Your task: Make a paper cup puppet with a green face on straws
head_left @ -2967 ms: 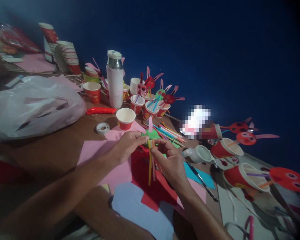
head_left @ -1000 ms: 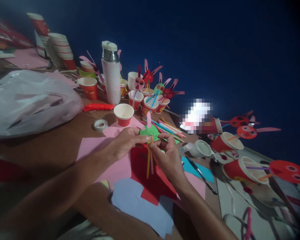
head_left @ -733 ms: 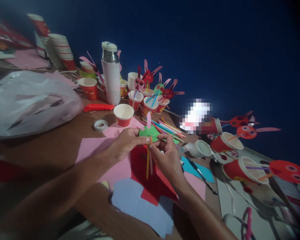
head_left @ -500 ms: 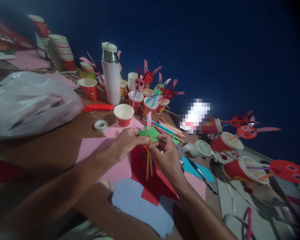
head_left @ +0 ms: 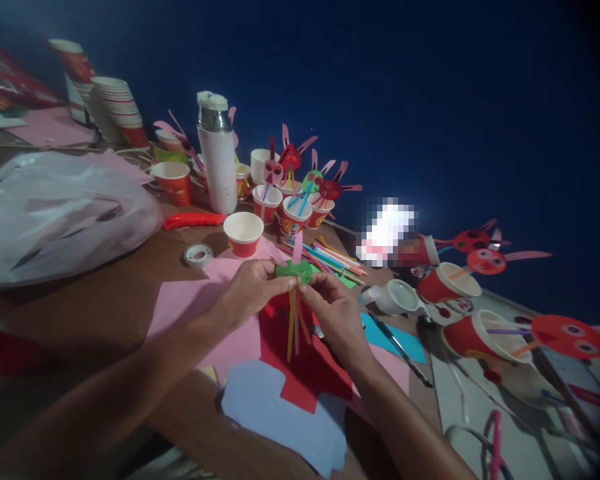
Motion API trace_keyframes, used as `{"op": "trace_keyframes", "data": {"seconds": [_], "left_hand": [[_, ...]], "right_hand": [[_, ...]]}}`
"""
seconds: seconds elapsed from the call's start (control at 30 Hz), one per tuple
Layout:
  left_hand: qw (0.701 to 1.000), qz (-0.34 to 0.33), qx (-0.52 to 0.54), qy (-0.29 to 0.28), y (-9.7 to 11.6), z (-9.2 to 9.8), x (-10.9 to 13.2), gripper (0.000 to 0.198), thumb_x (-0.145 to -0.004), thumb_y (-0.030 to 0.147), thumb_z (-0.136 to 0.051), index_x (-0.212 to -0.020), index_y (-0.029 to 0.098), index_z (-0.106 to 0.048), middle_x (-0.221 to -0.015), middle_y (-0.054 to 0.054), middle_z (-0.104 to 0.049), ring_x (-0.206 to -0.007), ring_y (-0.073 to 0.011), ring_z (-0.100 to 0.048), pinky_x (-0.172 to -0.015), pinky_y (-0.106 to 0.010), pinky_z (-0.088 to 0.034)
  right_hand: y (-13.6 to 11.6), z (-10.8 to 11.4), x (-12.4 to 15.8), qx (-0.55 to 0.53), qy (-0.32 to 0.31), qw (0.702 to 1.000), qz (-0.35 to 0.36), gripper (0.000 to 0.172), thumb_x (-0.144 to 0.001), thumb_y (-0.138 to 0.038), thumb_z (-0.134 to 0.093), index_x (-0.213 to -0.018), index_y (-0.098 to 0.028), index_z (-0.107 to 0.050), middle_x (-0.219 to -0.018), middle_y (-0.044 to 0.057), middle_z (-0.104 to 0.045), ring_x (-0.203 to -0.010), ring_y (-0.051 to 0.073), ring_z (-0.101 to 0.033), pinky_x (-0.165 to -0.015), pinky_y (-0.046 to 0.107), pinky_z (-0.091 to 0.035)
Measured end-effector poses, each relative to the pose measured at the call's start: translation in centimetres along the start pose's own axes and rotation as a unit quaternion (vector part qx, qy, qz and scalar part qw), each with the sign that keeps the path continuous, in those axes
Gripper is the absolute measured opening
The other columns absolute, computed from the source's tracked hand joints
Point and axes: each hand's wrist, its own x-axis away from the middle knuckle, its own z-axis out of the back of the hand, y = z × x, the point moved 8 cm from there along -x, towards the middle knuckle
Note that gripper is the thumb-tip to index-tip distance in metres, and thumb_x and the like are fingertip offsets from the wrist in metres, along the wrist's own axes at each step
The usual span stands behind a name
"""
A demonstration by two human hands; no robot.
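Observation:
Between my hands is a green paper rabbit head [head_left: 291, 269] with pink ears; yellow, pale and orange straws [head_left: 290, 327] hang down from it. My left hand [head_left: 250, 288] pinches its left side, thumb laid over the top of the straws. From the right, my right hand [head_left: 334, 303] pinches the head's edge close to the orange straw, its thumb near the left thumb. Below them lies red paper [head_left: 300, 380] over pink sheets [head_left: 180, 310], with blue-grey paper [head_left: 285, 413] nearer me. An open paper cup [head_left: 243, 233] stands just beyond my left hand.
Loose straws [head_left: 333, 257] lie behind my right hand. A white bottle [head_left: 216, 157] and cups with paper rabbits [head_left: 296, 213] stand at the back. A plastic bag [head_left: 65, 220] and red cutter [head_left: 193, 221] are left; a pen [head_left: 400, 347], tape [head_left: 199, 255] and more rabbit cups [head_left: 467, 333] lie around.
The orange straw, short and held at the right fingers before, now hangs down from the green head beside the other straws. Both thumbs have come closer together over the straw tops.

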Motion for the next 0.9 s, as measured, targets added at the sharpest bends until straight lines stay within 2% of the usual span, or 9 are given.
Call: {"op": "trace_keyframes", "data": {"seconds": [0.23,0.5,0.7,0.8,0.9], "left_hand": [[1.0,-0.003,-0.014,0.012,0.2,-0.3,0.2,0.024,-0.065,0.028,-0.069,-0.082,0.011,-0.069,-0.08,-0.007,-0.071,-0.08,-0.0209,-0.063,-0.077,-0.032,-0.047],[1.0,0.013,0.011,0.003,-0.3,-0.5,0.1,0.021,-0.063,0.026,-0.072,-0.078,0.012,-0.069,-0.073,-0.004,-0.07,-0.074,-0.0183,-0.063,-0.073,-0.029,-0.047],[0.997,0.057,0.051,-0.028,-1.3,-0.8,-0.1,0.024,-0.062,0.026,-0.075,-0.079,0.01,-0.068,-0.071,-0.005,-0.07,-0.071,-0.0158,-0.062,-0.073,-0.028,-0.046],[0.991,0.073,0.09,-0.061,-1.4,-1.3,0.0,0.025,-0.063,0.027,-0.075,-0.08,0.01,-0.068,-0.071,-0.005,-0.069,-0.071,-0.0151,-0.062,-0.074,-0.027,-0.045],[0.981,0.072,0.143,-0.106,-0.8,-1.6,0.4,0.023,-0.066,0.028,-0.074,-0.082,0.013,-0.069,-0.074,-0.005,-0.068,-0.074,-0.0147,-0.061,-0.077,-0.027,-0.045]], "right_hand": [[-0.9,0.2,0.0,0.041,-0.003,0.999,0.025,0.013,-0.077,-0.029,-0.061,-0.075,-0.017,-0.056,-0.068,-0.003,-0.052,-0.065,0.012,-0.047,-0.063,0.024,-0.038],[-1.2,0.3,0.1,0.062,-0.019,0.998,0.017,0.011,-0.078,-0.027,-0.059,-0.074,-0.017,-0.059,-0.066,-0.003,-0.052,-0.064,0.011,-0.045,-0.062,0.023,-0.037],[-0.9,0.4,0.0,0.045,-0.01,0.999,0.0,0.014,-0.077,-0.027,-0.059,-0.069,-0.017,-0.055,-0.063,-0.005,-0.049,-0.062,0.011,-0.044,-0.06,0.022,-0.036],[-1.3,0.4,0.3,0.028,0.007,1.0,-0.003,0.015,-0.076,-0.027,-0.06,-0.068,-0.017,-0.054,-0.062,-0.005,-0.049,-0.06,0.01,-0.045,-0.059,0.022,-0.036],[-2.4,0.0,1.0,-0.019,-0.001,1.0,0.009,0.012,-0.076,-0.027,-0.061,-0.073,-0.017,-0.056,-0.067,-0.003,-0.053,-0.063,0.011,-0.048,-0.06,0.022,-0.039]]}}
